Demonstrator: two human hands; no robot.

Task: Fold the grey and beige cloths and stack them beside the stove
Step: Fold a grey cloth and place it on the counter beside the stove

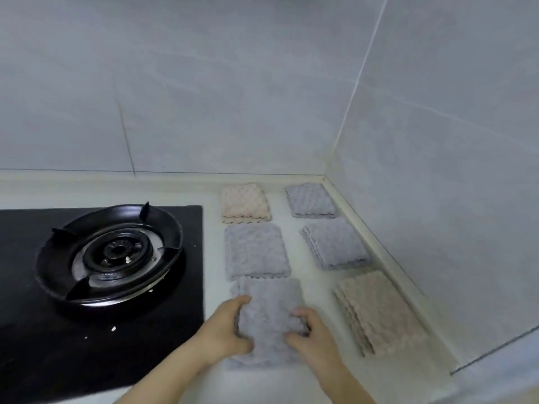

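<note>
Fingers of the left hand (226,328) and right hand (313,333) curl round opposite edges of a grey cloth (269,310) on the counter (306,371) beside the stove (110,258), probably to square its fold.

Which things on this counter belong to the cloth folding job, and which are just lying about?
Job: held grey cloth, left hand, right hand, middle-left grey cloth, middle-right grey cloth, back grey cloth, back beige cloth, front beige cloth.
Just there: stove, a landmark only; wall.
</note>
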